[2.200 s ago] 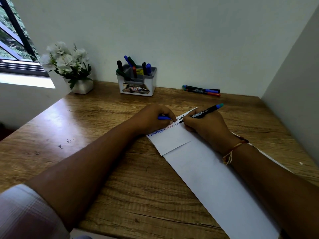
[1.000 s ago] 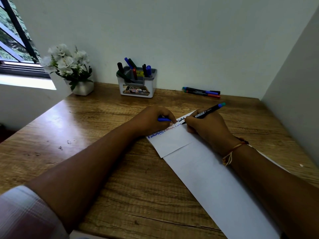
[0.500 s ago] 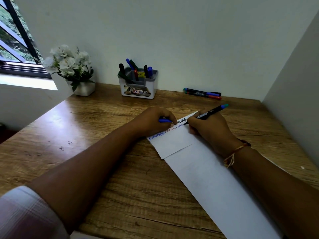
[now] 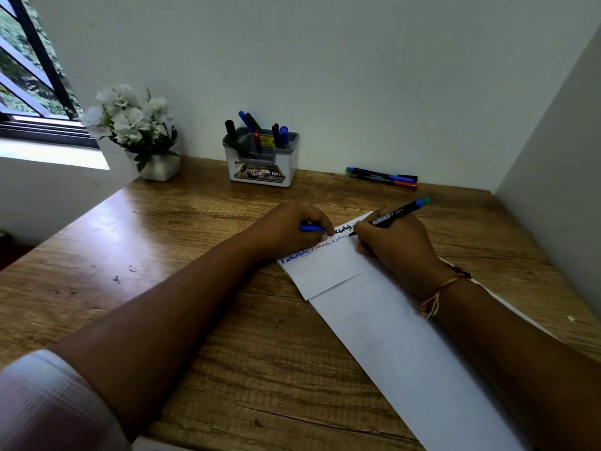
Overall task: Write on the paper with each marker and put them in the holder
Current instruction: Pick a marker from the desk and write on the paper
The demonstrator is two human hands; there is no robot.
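Note:
A long white paper (image 4: 383, 323) lies slantwise on the wooden desk (image 4: 169, 255), its far end folded over and bearing lines of writing. My right hand (image 4: 393, 245) grips a black marker (image 4: 395, 216) with a blue-green end, tip on the paper's far edge. My left hand (image 4: 292, 231) rests on the paper's left corner and holds a blue cap (image 4: 310, 228) in its curled fingers. A white and grey holder (image 4: 261, 161) with several markers stands at the back by the wall. Three more markers (image 4: 383, 177) lie on the desk at the back right.
A white pot of white flowers (image 4: 136, 131) stands at the back left beside a window (image 4: 29, 76). A wall closes the right side of the desk (image 4: 553, 141). Bare wood spreads to the left of my left arm.
The marker tip has crept to the right along the paper's far edge, adding black writing. My left hand has kept its place on the paper.

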